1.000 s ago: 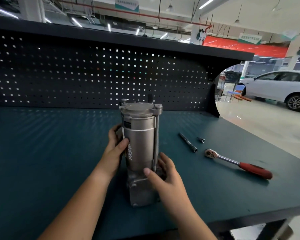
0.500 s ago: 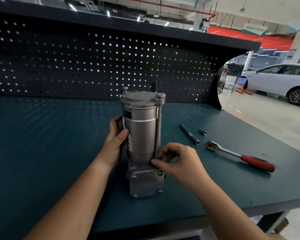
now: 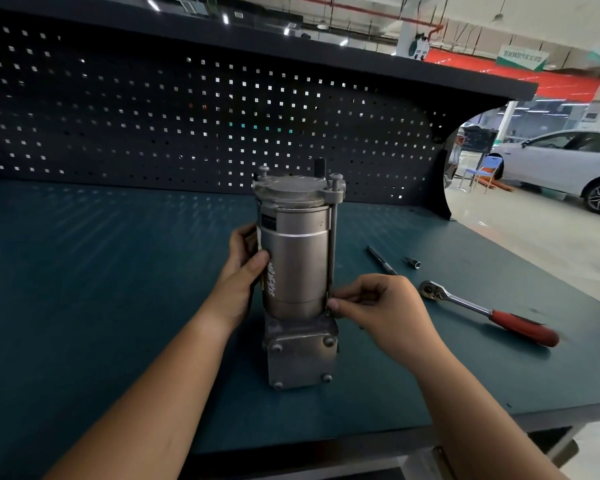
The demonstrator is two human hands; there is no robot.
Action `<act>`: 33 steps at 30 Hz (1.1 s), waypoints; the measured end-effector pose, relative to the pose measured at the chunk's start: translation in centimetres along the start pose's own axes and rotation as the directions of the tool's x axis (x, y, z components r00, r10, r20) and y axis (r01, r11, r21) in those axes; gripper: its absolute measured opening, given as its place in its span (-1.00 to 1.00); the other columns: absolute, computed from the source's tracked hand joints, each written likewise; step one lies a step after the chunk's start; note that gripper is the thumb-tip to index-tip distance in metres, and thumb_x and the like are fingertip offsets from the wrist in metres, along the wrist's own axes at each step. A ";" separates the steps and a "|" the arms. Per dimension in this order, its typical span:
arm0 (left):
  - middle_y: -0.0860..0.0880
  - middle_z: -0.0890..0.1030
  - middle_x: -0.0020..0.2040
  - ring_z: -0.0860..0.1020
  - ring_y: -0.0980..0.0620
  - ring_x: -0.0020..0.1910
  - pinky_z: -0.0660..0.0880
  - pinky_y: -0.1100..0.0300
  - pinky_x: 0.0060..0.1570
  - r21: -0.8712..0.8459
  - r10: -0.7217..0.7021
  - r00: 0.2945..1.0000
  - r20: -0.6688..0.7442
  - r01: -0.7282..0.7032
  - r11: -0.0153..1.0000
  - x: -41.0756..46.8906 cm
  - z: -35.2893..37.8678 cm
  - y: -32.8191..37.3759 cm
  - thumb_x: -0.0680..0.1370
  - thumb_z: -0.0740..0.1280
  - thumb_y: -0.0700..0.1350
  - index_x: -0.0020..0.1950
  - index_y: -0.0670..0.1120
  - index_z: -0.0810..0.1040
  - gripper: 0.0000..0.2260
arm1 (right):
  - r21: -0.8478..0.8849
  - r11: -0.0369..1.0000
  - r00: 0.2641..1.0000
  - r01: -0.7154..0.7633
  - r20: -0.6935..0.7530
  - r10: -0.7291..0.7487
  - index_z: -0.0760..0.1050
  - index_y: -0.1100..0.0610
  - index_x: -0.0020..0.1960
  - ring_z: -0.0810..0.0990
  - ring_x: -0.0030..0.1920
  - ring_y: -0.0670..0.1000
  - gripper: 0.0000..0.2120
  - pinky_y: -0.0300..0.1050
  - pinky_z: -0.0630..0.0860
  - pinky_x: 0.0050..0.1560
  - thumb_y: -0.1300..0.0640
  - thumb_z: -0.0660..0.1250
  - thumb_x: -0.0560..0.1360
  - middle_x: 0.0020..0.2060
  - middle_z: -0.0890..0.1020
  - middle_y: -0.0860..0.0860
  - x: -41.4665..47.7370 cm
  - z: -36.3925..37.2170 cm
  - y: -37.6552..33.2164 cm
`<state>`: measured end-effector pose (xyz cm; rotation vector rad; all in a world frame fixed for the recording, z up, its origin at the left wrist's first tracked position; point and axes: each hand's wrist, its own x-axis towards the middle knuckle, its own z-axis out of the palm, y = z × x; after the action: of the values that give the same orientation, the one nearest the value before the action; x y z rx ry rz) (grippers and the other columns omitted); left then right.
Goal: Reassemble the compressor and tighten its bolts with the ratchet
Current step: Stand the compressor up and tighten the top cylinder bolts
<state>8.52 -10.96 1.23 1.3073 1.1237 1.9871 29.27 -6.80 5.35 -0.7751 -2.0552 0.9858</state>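
To the right of the upright compressor point(image 3: 293, 268) lie a slim extension bar point(image 3: 380, 259), its near end hidden behind the right hand point(image 3: 381, 306), a small socket point(image 3: 413, 263) just beyond, and the red-handled ratchet point(image 3: 485, 311) nearer the bench edge. All of it rests on a dark teal workbench point(image 3: 101, 306) backed by a black pegboard point(image 3: 153, 116), with a white car point(image 3: 565, 164) and a blue chair point(image 3: 482, 173) on the shop floor past it. The left hand point(image 3: 239, 275) grips the cylinder's left side, thumb across the front, while the right hand's curled fingers pinch the lower end of the long bolt point(image 3: 334, 244) running down the compressor's right side.
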 end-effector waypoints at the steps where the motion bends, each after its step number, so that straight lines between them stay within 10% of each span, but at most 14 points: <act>1: 0.10 0.52 0.15 0.48 0.19 0.14 0.39 0.27 0.11 -0.001 0.001 1.000 0.001 -0.001 1.000 0.0 0.0 0.0 0.14 0.47 0.41 0.21 0.03 0.34 -0.20 | 0.005 1.000 1.000 -0.002 -0.002 0.002 0.62 0.06 -0.32 0.56 -0.41 -0.19 -0.85 -0.30 0.44 -0.39 0.26 0.53 0.33 -0.41 0.66 -0.02 0.0 0.0 -0.1; 23: 0.07 0.49 0.15 0.49 0.19 0.12 0.46 0.33 0.04 -0.042 -0.003 1.000 -0.004 0.002 0.999 -0.4 0.6 1.1 0.05 0.50 0.42 0.16 0.02 0.33 -0.15 | -0.206 0.977 0.999 0.051 0.000 -0.052 0.59 -0.02 -0.34 0.53 -0.39 -0.23 -0.83 -0.30 0.48 -0.29 0.14 0.54 0.34 -0.38 0.66 -0.06 -0.2 -0.2 -0.6; 29: 0.12 0.51 0.18 0.50 0.23 0.16 0.45 0.32 0.07 -0.025 -0.013 1.000 -0.008 0.013 1.000 -0.4 0.5 1.0 0.04 0.49 0.44 0.20 0.03 0.34 -0.12 | -0.582 0.804 0.950 0.117 0.301 0.080 0.61 0.00 -0.10 0.56 -0.23 -0.24 -0.67 -0.33 0.49 -0.12 -0.22 0.44 0.32 -0.24 0.64 -0.15 0.9 -3.1 -3.9; 33: 0.09 0.51 0.17 0.50 0.18 0.17 0.45 0.32 0.06 -0.031 -0.034 0.999 0.000 0.033 0.999 -0.4 0.4 0.9 0.02 0.50 0.44 0.20 0.02 0.33 -0.10 | -0.263 0.935 0.971 0.237 0.038 -0.235 0.56 -0.06 -0.03 0.60 -0.18 -0.17 -0.74 -0.43 0.43 -0.23 -0.18 0.28 0.42 -0.17 0.65 -0.12 2.7 -5.7 -8.4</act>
<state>9.10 -11.60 1.83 1.2641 1.1036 1.9731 30.56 -6.97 15.79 -0.6378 -2.2527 0.5869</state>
